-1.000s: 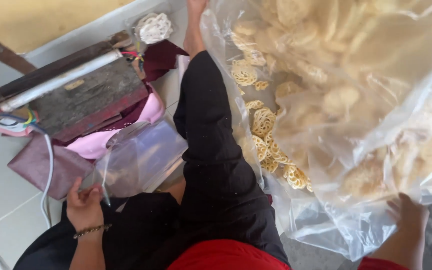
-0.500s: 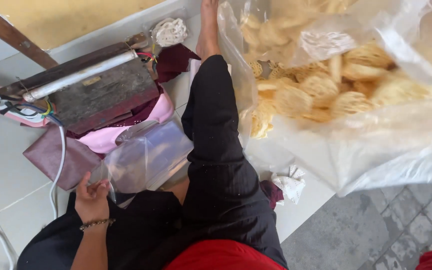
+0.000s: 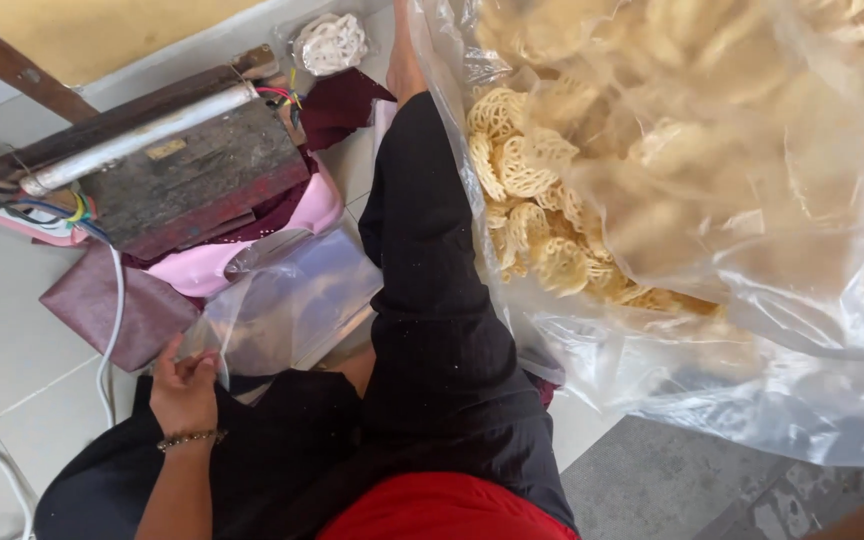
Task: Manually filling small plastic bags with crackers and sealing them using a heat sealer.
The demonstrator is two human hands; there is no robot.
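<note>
Pale floor tiles (image 3: 12,330) are filling the lower left of the frame, and we are sitting on them with one leg (image 3: 422,260) stretched toward the top. Our left hand (image 3: 184,388), low and left of centre, is pinching the edge of a small clear bag (image 3: 287,305) between closed fingers (image 3: 174,352). Just above it, the wooden sealing press (image 3: 167,165) is resting on pink cloth (image 3: 302,215). Filling the right side, the big bag of crackers (image 3: 652,180) is bulging beside our leg. Our right hand is lying outside the frame. As we judge it, holding the small bag's mouth wide and steady is mattering most.
</note>
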